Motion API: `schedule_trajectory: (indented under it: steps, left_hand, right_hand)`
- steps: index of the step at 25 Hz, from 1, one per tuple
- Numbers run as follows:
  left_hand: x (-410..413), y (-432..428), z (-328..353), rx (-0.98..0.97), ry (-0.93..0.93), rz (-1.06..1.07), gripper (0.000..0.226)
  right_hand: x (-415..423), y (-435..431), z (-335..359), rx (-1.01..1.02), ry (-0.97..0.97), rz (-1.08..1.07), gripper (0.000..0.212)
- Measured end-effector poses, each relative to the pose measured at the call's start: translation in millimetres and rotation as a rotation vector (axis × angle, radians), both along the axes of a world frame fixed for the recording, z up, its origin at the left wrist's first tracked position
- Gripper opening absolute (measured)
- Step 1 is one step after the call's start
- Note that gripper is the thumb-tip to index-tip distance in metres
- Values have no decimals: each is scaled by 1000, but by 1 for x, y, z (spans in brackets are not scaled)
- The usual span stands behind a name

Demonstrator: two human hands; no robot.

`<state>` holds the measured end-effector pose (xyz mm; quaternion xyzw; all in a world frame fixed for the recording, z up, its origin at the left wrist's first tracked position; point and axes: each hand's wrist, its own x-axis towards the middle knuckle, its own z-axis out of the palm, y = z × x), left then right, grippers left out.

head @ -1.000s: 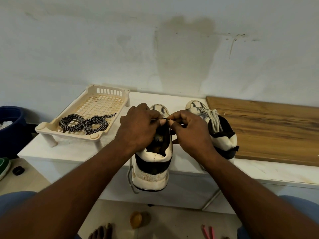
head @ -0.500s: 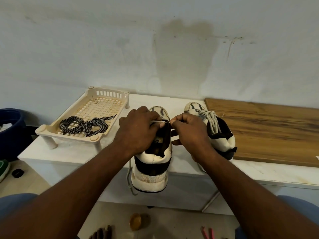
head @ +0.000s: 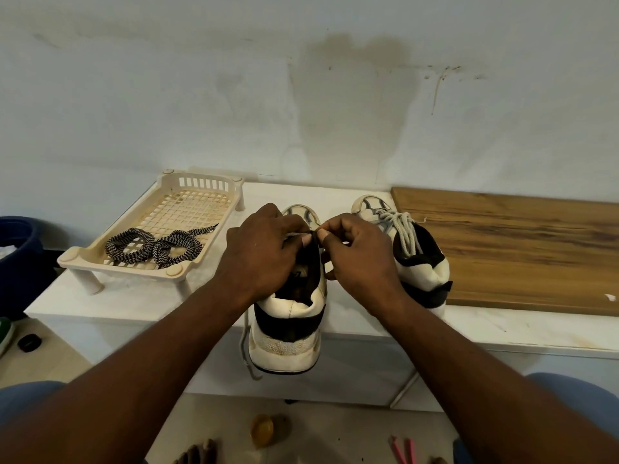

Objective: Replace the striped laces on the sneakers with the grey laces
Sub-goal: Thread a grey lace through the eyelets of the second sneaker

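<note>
Two white-and-black sneakers stand on the white table, heels toward me. Over the tongue of the left sneaker (head: pixel 288 333), my left hand (head: pixel 264 252) and my right hand (head: pixel 358 256) meet. Each pinches the grey lace (head: pixel 294 234) between thumb and finger near the upper eyelets. A loose end of the grey lace hangs down past the left sneaker's heel and over the table edge. The right sneaker (head: pixel 418 262) is laced with a grey lace (head: pixel 403 229). The black-and-white striped laces (head: pixel 157 246) lie piled in the cream plastic tray (head: pixel 174 271) at the left.
A wooden board (head: pixel 522 242) lies on the table at the right, touching the wall. A dark blue bin (head: pixel 16 262) stands left of the table. Small items lie on the floor below, including a yellow object (head: pixel 263 430) and pink handles (head: pixel 403 450).
Both hands stay on the left sneaker's lace. The fingertips have closed together over the tongue, and the short stretch of lace seen between them half a second ago is mostly covered.
</note>
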<state>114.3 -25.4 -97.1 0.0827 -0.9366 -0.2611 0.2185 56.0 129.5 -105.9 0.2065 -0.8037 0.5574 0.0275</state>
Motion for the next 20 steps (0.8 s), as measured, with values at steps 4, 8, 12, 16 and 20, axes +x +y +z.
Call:
schedule_trajectory:
  steps: [4,8,12,16,20]
  left_hand:
    - [1,1,1,63,-7,-6,10]
    - [2,2,2,8,-21,18,11]
    - [2,1,0,-20,-21,20,19]
    - [3,4,1,-13,-8,7,23]
    - [3,4,4,-103,11,-5,17]
  right_hand:
    - [0,-2,1,-35,-154,-27,15]
    - [2,-4,6,-135,-386,-62,13]
    - [4,-4,4,-205,-460,-43,15]
    - [5,1,2,-153,-302,-1,11]
    - [5,5,2,-216,-354,61,6]
